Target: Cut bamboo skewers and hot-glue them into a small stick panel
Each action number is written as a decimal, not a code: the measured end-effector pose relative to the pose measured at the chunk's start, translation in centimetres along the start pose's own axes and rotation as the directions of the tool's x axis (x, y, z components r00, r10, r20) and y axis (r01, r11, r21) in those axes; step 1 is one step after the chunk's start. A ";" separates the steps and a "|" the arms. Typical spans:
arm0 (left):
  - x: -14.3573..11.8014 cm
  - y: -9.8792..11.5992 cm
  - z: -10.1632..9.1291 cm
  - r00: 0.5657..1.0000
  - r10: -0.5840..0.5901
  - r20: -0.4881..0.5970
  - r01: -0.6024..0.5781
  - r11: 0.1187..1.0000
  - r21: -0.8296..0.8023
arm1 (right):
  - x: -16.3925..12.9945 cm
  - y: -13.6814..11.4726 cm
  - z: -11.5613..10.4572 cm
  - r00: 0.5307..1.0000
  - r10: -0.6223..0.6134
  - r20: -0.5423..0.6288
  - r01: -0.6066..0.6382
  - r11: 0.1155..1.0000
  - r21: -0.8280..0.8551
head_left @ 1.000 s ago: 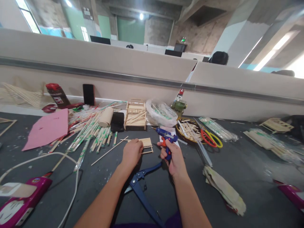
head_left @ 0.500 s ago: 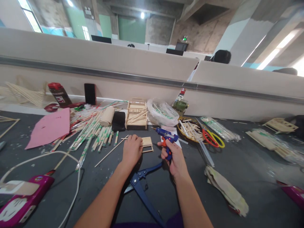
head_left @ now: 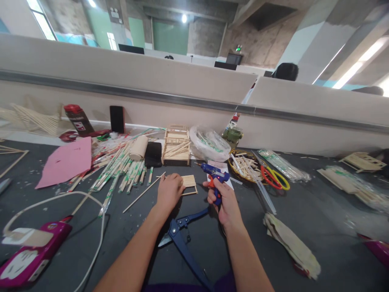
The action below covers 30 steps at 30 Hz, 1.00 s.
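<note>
My right hand [head_left: 226, 198] is wrapped round the handle of a blue hot glue gun [head_left: 215, 171] with an orange trigger. The gun's nozzle points left and away from me, above the table. My left hand [head_left: 170, 188] has its fingers curled over the left end of a small wooden stick panel [head_left: 189, 181], which hides part of it. A long thin wooden stick [head_left: 139, 198] lies to the left of this hand. Between my forearms lies a blue hand cutter [head_left: 185, 243], its handles spread.
Beyond my hands stand a small wooden stick model [head_left: 176, 156], a plastic bag [head_left: 209, 146] and a basket of stick pieces [head_left: 240, 162]. Scissors [head_left: 275, 178] and a glove [head_left: 291, 245] lie right. Wrapped sticks [head_left: 112, 170] and a purple power strip [head_left: 45, 251] with a cable lie left.
The view has shifted slightly, so everything sits a little further right. Both hands keep nearly the same pose, with the glue gun and panel barely moved.
</note>
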<state>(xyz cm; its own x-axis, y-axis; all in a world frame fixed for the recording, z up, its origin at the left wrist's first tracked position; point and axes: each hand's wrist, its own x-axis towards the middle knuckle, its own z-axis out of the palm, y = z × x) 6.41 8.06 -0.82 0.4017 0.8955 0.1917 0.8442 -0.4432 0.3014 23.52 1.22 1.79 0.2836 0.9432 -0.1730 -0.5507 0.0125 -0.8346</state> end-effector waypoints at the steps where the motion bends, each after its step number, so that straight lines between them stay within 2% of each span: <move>1: 0.0 0.0 0.0 1.000 -0.005 0.000 0.005 1.000 0.002 | 0.0 0.0 0.0 1.000 0.001 0.000 -0.001 1.000 -0.002; 11: 0.0 -0.1 0.4 0.999 -0.011 -0.036 0.010 1.000 -0.022 | -0.1 0.1 0.1 1.000 0.010 -0.005 -0.010 1.000 -0.001; 15: 0.1 -0.5 0.4 0.999 -0.023 -0.035 0.020 0.994 -0.109 | -0.1 0.1 0.1 1.000 0.010 -0.002 -0.010 1.000 -0.001; 18: 0.5 -2.1 -0.2 0.998 -0.049 -0.041 0.033 0.950 -0.310 | -0.1 0.1 0.1 1.000 0.018 0.000 -0.018 1.000 0.007; 21: 0.8 -4.7 -1.2 0.982 -0.177 -0.072 0.125 0.879 -0.461 | -0.1 0.1 0.0 1.000 0.030 0.006 -0.030 0.999 0.016; 25: 0.8 -7.3 -2.1 0.962 -0.275 -0.003 0.235 0.829 -0.508 | 0.0 0.2 -0.2 0.999 0.029 0.018 -0.029 1.000 0.009; 30: 0.6 -7.7 -2.3 0.957 -0.266 0.116 0.285 0.792 -0.540 | 0.0 0.3 -0.3 1.000 0.030 0.001 -0.030 1.000 0.002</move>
<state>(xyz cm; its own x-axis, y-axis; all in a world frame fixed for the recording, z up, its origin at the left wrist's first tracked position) -0.68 11.93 -0.86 0.2016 0.9795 -0.0054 0.5920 -0.1174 0.7974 23.59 1.17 1.42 0.2664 0.9434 -0.1976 -0.5606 -0.0151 -0.8279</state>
